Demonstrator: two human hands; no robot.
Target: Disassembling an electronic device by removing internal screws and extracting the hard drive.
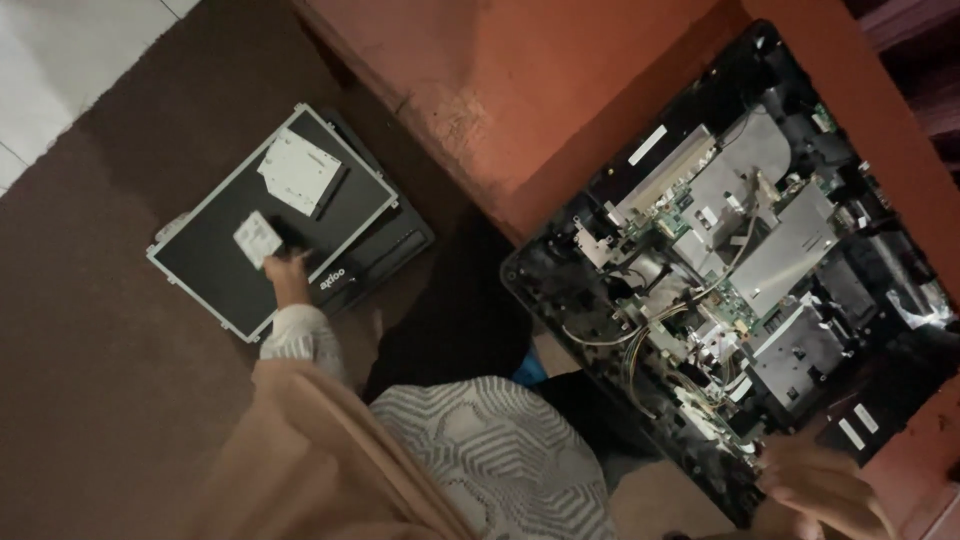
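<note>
My left hand (286, 270) reaches out to a flat dark display panel (220, 270) lying on the brown floor. Its fingertips sit at the corner of a small white rectangular part (257, 238) on the panel; whether they grip it is unclear. A larger white metal plate (298, 172) lies further up the panel. My right hand (822, 490), blurred at the bottom right, curls over the lower edge of an opened black computer chassis (560, 300). The chassis shows grey metal shields (785, 250), a green circuit board and loose cables.
The chassis leans on a reddish-orange surface (540, 90). A black bezel frame (385, 245) lies under the display panel. My tan sleeve and grey patterned clothing (480, 450) fill the lower middle. White floor tiles (60, 60) show at the top left.
</note>
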